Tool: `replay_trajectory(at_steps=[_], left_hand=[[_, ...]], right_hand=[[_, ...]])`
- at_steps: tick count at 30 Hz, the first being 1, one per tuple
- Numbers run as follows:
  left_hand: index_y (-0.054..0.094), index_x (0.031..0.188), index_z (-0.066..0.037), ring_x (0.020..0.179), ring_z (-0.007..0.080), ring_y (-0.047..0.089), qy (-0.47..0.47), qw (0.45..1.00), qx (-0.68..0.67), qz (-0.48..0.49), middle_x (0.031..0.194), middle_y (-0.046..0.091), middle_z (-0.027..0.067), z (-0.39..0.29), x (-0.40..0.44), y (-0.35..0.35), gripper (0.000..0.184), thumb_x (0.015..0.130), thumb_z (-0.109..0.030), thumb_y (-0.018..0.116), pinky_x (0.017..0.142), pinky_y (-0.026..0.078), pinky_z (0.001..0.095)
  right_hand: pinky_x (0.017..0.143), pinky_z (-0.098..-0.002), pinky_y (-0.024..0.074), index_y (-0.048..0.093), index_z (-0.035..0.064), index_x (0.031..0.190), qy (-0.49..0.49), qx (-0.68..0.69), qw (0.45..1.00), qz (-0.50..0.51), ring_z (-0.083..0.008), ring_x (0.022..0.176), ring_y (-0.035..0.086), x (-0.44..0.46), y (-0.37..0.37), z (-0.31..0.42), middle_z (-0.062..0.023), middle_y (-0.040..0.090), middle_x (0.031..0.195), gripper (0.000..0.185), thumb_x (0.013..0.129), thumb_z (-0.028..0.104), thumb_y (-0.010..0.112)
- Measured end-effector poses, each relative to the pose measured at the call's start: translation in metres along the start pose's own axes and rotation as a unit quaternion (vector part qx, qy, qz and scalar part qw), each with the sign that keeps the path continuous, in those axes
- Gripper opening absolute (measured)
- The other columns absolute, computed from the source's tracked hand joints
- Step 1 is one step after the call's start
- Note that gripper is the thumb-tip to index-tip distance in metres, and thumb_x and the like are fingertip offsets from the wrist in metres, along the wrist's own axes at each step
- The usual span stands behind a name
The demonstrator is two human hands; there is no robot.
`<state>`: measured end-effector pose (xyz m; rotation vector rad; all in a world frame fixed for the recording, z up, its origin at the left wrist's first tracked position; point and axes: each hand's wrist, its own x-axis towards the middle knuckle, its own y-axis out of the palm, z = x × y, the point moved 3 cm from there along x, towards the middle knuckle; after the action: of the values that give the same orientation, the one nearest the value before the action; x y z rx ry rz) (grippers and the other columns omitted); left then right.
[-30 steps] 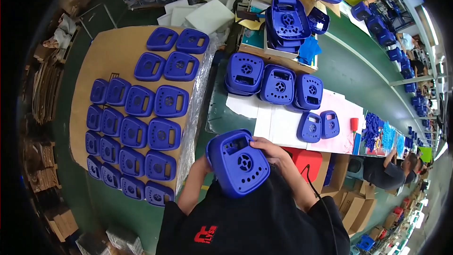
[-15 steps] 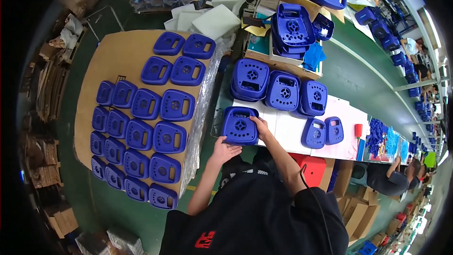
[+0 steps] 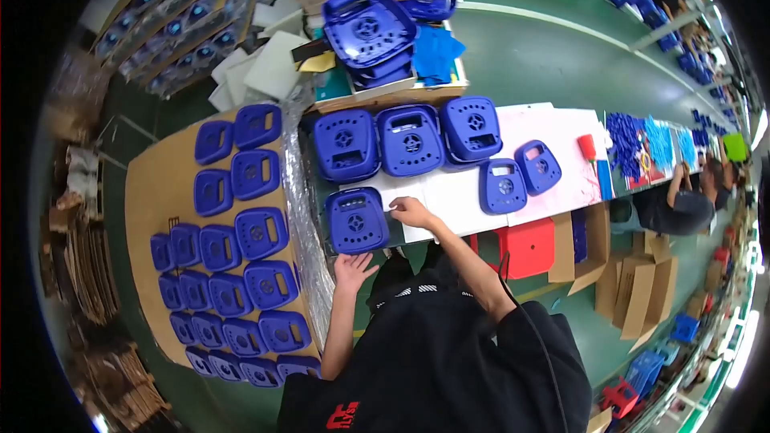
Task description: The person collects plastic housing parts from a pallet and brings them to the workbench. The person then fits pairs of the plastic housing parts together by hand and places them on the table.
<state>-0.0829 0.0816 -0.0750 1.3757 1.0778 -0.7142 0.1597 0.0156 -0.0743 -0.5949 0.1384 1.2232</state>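
Observation:
A blue plastic cover (image 3: pixel 358 221), with a round grille, a row of holes and a handle slot, lies flat at the table's near left corner. Just below its near edge is my left hand (image 3: pixel 353 274), palm up with fingers spread; I cannot tell whether a fingertip touches the cover. To the right of the cover, a small gap away, my right hand (image 3: pixel 412 213) hovers with loosely bent fingers and nothing in it. Behind stand stacks of similar blue covers (image 3: pixel 411 141). Two smaller blue panels (image 3: pixel 504 186) lie to the right on the white sheet.
On the left, a cardboard-topped pallet (image 3: pixel 164 184) carries rows of blue covers. A red stool (image 3: pixel 526 248) and open cartons (image 3: pixel 634 293) stand at the table's near side. A red-handled tool (image 3: pixel 588 147) lies farther right. Another person (image 3: pixel 682 204) sits beyond.
My right hand has let go of the blue cover and moved off to its right. My left hand has dropped slightly away from the near edge, fingers spread. The camera view has turned rightward.

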Motion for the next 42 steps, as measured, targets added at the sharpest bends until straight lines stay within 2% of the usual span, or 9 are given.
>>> replay_trajectory(at_steps=[3, 6, 12, 15, 21, 30, 33, 37, 42], left_hand=[[0.052, 0.081, -0.002, 0.128, 0.0391, 0.041, -0.047, 0.993, 0.102, 0.033, 0.128, 0.050, 0.0256, 0.007, 0.004, -0.020, 0.022, 0.071, -0.021, 0.050, 0.103, 0.028, 0.0675], [0.051, 0.092, 0.000, 0.124, 0.0398, 0.045, -0.056, 0.993, 0.093, 0.036, 0.125, 0.052, 0.0266, 0.025, -0.008, -0.011, 0.027, 0.077, -0.021, 0.048, 0.102, 0.034, 0.0636], [0.029, 0.132, 0.004, 0.122, 0.0394, 0.047, -0.051, 0.996, 0.063, -0.028, 0.130, 0.048, 0.0247, 0.050, 0.019, 0.012, 0.063, 0.078, -0.020, 0.051, 0.102, 0.037, 0.0581], [-0.007, 0.149, -0.011, 0.124, 0.0384, 0.046, -0.056, 0.983, -0.162, -0.068, 0.139, 0.038, 0.0233, 0.049, 0.047, -0.024, 0.100, 0.075, -0.019, 0.060, 0.103, 0.037, 0.0571], [0.045, 0.118, 0.004, 0.123, 0.0380, 0.045, 0.137, 0.979, -0.014, -0.147, 0.131, 0.044, 0.0230, 0.035, 0.038, -0.007, 0.054, 0.078, -0.031, 0.056, 0.102, 0.040, 0.0542], [0.034, 0.129, 0.003, 0.117, 0.0367, 0.050, 0.155, 0.960, 0.070, -0.224, 0.124, 0.048, 0.0224, 0.023, 0.040, 0.005, 0.070, 0.076, -0.036, 0.057, 0.096, 0.041, 0.0557], [0.034, 0.132, 0.004, 0.112, 0.0375, 0.053, 0.008, 0.956, 0.051, -0.288, 0.118, 0.053, 0.0204, 0.058, 0.034, 0.022, 0.071, 0.078, -0.039, 0.052, 0.094, 0.041, 0.0560], [0.044, 0.129, 0.003, 0.099, 0.0299, 0.059, -0.045, 0.938, 0.332, -0.085, 0.103, 0.059, 0.0152, 0.136, 0.035, 0.127, 0.059, 0.088, -0.039, 0.040, 0.090, 0.048, 0.0441], [0.048, 0.128, -0.007, 0.088, 0.0249, 0.062, -0.131, 0.915, 0.355, 0.142, 0.097, 0.062, 0.0141, 0.228, 0.095, 0.264, 0.044, 0.095, -0.036, 0.041, 0.083, 0.051, 0.0388]], right_hand=[[0.067, -0.0282, 0.0532, 0.062, -0.0039, 0.109, -0.006, 0.305, 0.952, 0.010, -0.0164, 0.073, 0.065, -0.065, -0.082, 0.001, -0.0092, 0.064, 0.078, 0.030, 0.083, 0.008, 0.052], [0.058, -0.0236, 0.0508, 0.062, -0.0025, 0.108, -0.005, 0.423, 0.857, -0.294, -0.0128, 0.065, 0.062, -0.114, -0.159, -0.043, -0.0071, 0.062, 0.070, 0.029, 0.086, 0.009, 0.048], [0.057, -0.0255, 0.0517, 0.060, 0.0008, 0.112, 0.078, 0.443, 0.771, -0.451, -0.0126, 0.061, 0.059, -0.138, -0.250, -0.135, -0.0039, 0.059, 0.071, 0.029, 0.089, 0.016, 0.051], [0.057, -0.0275, 0.0523, 0.061, 0.0034, 0.111, 0.096, 0.467, 0.755, -0.450, -0.0136, 0.064, 0.060, -0.122, -0.271, -0.165, -0.0031, 0.060, 0.073, 0.029, 0.088, 0.021, 0.055], [0.057, -0.0312, 0.0531, 0.062, 0.0055, 0.099, 0.192, 0.473, 0.742, -0.435, -0.0151, 0.065, 0.061, -0.099, -0.306, -0.178, -0.0041, 0.061, 0.075, 0.022, 0.087, 0.023, 0.059], [0.068, -0.0387, 0.0551, 0.053, 0.0060, 0.098, 0.284, 0.546, 0.716, -0.330, -0.0239, 0.074, 0.065, -0.045, -0.327, -0.291, -0.0117, 0.066, 0.090, 0.022, 0.083, 0.022, 0.056], [0.068, -0.0372, 0.0541, 0.054, 0.0052, 0.096, 0.285, 0.594, 0.672, -0.338, -0.0216, 0.074, 0.064, -0.048, -0.338, -0.283, -0.0082, 0.065, 0.087, 0.020, 0.082, 0.020, 0.056], [0.067, -0.0393, 0.0537, 0.052, 0.0024, 0.092, 0.218, 0.745, 0.582, -0.241, -0.0235, 0.075, 0.064, -0.053, -0.354, -0.275, -0.0103, 0.065, 0.084, 0.017, 0.084, 0.017, 0.052], [0.066, -0.0399, 0.0530, 0.047, 0.0088, 0.084, 0.254, 0.666, 0.653, -0.256, -0.0231, 0.068, 0.062, -0.105, -0.365, -0.234, -0.0082, 0.063, 0.078, 0.017, 0.086, 0.025, 0.054]])
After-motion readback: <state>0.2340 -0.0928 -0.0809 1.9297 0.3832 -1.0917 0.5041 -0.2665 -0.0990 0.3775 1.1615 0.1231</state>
